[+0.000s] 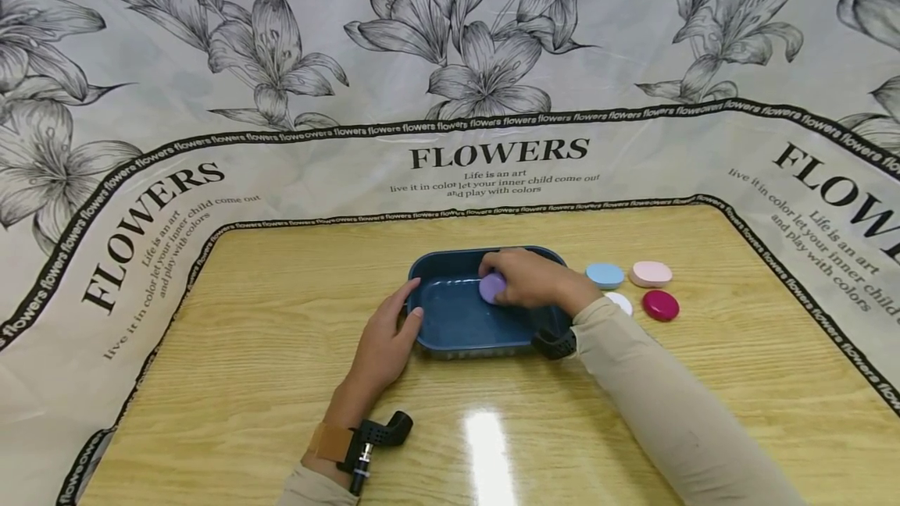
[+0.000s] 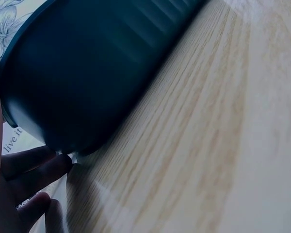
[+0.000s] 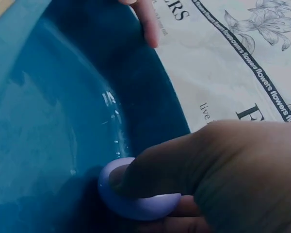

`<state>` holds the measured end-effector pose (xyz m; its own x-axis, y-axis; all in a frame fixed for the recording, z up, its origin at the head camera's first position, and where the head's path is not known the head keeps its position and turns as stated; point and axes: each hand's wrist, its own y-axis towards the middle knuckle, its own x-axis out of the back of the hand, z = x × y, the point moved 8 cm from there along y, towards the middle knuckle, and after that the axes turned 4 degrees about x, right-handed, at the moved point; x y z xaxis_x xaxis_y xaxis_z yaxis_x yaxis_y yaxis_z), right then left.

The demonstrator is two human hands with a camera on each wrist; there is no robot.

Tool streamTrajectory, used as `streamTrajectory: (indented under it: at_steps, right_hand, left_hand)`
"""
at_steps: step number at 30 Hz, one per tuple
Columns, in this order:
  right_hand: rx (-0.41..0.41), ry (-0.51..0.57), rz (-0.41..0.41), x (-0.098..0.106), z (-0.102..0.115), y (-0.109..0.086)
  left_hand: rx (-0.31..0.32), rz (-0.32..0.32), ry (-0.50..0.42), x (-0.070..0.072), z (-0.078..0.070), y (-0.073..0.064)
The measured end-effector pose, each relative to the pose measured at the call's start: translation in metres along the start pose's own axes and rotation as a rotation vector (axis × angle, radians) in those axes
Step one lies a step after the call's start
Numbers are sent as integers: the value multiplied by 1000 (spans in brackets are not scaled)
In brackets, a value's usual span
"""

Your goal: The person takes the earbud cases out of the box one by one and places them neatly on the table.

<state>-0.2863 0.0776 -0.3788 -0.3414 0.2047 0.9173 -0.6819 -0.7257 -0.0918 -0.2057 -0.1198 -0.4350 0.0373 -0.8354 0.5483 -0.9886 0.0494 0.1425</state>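
Note:
A dark blue rectangular basin point(image 1: 450, 315) with rounded corners stands on the table. My right hand point(image 1: 523, 278) reaches inside it and pinches a purple soap bar point(image 1: 492, 287), smooth and rounded. In the right wrist view the thumb lies over the purple soap bar point(image 3: 136, 204), low over the basin floor point(image 3: 39, 145), with fingertips beneath it. My left hand point(image 1: 387, 334) holds the basin's left end, its thumb and a fingertip at the rim. Below the lip, the other fingers point(image 2: 39, 177) reach against the outer wall in the left wrist view.
Right of the basin lie a light blue bar point(image 1: 605, 276), a pale pink bar point(image 1: 651, 274), a magenta bar point(image 1: 661, 305) and a white bar point(image 1: 620, 303) partly hidden by the right forearm. A flower-printed sheet point(image 1: 337, 178) rises behind the wooden table point(image 1: 281, 295).

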Motion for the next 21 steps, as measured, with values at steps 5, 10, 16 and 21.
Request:
streamTrajectory:
  at_steps: [5, 10, 16, 21]
  right_hand:
    - [-11, 75, -11, 2, -1, -3]
    - [6, 132, -50, 9, 1, -6]
    - [11, 135, -72, 14, 3, -7]
    - [11, 150, -63, 13, 3, -7]
  left_hand:
    - [5, -1, 0, 0, 0, 0]
    - [5, -2, 3, -1, 1, 0]
    - [4, -2, -3, 0, 0, 0]
    - [7, 2, -4, -1, 1, 1]
